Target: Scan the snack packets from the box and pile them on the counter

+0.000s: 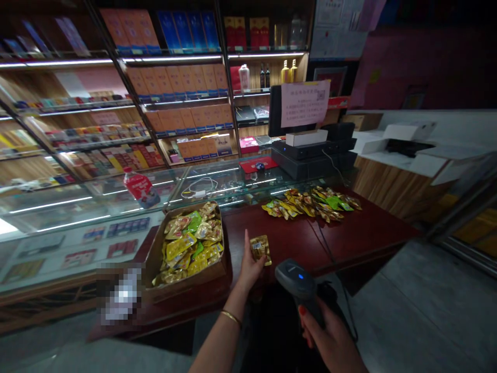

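Between the thumb and fingers of my left hand (250,267) is a small gold snack packet (260,247), its printed barcode label facing up. A thin gold bangle is on that wrist. My right hand (324,326) is wrapped round the handle of a dark barcode scanner (297,280), which has a blue light on top and its head turned toward the packet. Left of my left hand, an open cardboard box (226,267) is filled with gold, yellow and green packets. A loose pile of similar packets (312,203) lies farther back on the dark red counter (373,233).
A red-labelled bottle (142,189) and a white cable (200,189) rest on the glass display case (77,207). A monitor (276,111) with a paper sheet stands behind the packet pile. The scanner's cord (324,243) crosses the counter. Shelves of boxed goods (178,83) line the back.
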Available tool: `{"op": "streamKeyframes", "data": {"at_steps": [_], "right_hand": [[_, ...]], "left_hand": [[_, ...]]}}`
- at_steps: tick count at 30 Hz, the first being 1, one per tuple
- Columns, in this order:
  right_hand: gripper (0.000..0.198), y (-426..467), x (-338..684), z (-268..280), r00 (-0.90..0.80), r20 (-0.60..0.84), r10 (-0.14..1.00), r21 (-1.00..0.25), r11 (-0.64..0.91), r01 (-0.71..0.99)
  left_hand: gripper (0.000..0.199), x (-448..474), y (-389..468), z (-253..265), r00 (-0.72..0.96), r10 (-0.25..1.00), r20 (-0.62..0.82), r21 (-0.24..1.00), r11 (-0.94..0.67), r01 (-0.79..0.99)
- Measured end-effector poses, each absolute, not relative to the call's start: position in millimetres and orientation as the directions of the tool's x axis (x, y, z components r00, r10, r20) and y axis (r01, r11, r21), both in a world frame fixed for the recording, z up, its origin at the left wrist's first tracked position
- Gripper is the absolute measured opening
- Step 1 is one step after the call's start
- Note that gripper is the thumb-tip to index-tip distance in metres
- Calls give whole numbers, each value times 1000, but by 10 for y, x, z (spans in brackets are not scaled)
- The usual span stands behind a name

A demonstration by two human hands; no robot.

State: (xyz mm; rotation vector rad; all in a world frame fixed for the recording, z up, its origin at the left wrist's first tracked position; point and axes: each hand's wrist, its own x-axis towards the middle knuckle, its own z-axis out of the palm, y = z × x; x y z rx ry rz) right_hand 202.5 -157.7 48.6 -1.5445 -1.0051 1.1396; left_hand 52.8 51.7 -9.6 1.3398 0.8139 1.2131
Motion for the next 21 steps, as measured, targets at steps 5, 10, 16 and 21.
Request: {"op": "streamKeyframes", "data": {"at_steps": [5, 10, 16, 21], "right_hand": [[52, -1554, 2001, 561, 230, -175, 957, -975, -201, 97], [54, -1560, 2037, 556, 205, -160, 966, -976, -186, 114], [52, -1556, 2016, 628, 277, -125, 953, -980, -162, 115], [54, -1524, 2027, 598, 272, -136, 953, -975, -177, 133]], "left_hand": [[116, 555, 517, -82, 224, 946, 232, 966, -197, -170], [115, 565, 516, -66, 240, 948, 208, 968, -165, -187], [114, 528, 530, -82, 241, 952, 189, 976, -155, -154], [85, 540, 567, -149, 213, 968, 136, 983, -105, -151]]}}
